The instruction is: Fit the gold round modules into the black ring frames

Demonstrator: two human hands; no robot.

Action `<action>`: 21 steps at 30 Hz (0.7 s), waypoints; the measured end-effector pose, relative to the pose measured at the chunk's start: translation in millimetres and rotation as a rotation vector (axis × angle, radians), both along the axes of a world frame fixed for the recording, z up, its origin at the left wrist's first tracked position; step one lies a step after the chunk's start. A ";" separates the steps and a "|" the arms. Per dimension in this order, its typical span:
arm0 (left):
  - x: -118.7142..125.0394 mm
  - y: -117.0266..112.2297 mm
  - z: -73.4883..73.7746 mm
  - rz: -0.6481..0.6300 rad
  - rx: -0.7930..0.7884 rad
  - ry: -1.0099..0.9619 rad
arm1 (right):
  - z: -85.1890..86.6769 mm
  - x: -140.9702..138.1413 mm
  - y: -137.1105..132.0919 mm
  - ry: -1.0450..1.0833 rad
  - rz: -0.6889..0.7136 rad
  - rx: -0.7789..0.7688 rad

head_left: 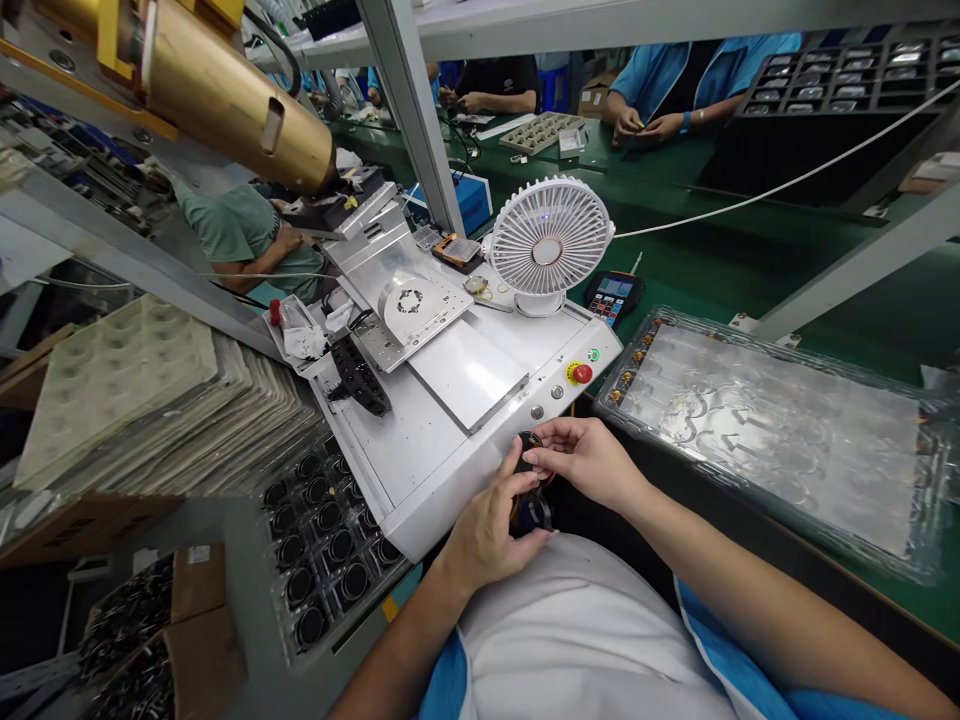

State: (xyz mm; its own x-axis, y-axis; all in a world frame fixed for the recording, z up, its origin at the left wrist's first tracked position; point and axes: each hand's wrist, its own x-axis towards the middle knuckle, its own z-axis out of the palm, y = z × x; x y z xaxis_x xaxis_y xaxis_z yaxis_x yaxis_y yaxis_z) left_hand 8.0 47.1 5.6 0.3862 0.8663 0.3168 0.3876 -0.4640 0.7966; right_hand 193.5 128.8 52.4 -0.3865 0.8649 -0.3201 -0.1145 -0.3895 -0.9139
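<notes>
My left hand (pixel 491 525) and my right hand (pixel 581 458) meet just in front of the white machine base (pixel 450 460), close to my body. Both are closed around a small dark round part (pixel 529 505); the left fingers wrap it from below and the right fingertips pinch its top edge. Much of the part is hidden by my fingers.
A tray of black round parts (pixel 326 540) lies at my left, with stacked pale trays (pixel 150 390) beyond. A clear plastic tray (pixel 772 420) lies at my right. On the machine are a red button (pixel 580 373) and a white fan (pixel 550 240). Other people work across the green bench.
</notes>
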 end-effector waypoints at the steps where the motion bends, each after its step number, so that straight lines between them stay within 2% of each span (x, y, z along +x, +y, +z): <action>1: 0.7 0.7 0.6 -0.006 0.000 0.029 | -1.1 -1.1 -0.5 0.011 -0.026 -0.010; 4: 0.7 1.6 1.7 -0.026 -0.036 -0.061 | -4.1 -1.2 -1.1 0.040 -0.077 -0.048; 9: -5.0 1.9 5.0 0.078 -0.230 -0.590 | 3.0 5.4 -3.1 0.084 0.016 -0.133; 12: -6.3 4.2 7.8 0.158 -0.306 -0.791 | 10.9 3.0 -10.6 0.117 0.093 -0.202; 16: -2.5 6.2 8.7 0.163 -0.305 -0.889 | 18.7 -8.5 -24.9 0.167 0.087 -0.298; 21: -0.1 3.2 7.0 0.088 -0.274 -0.888 | 27.3 -18.6 -34.4 0.108 -0.014 -0.165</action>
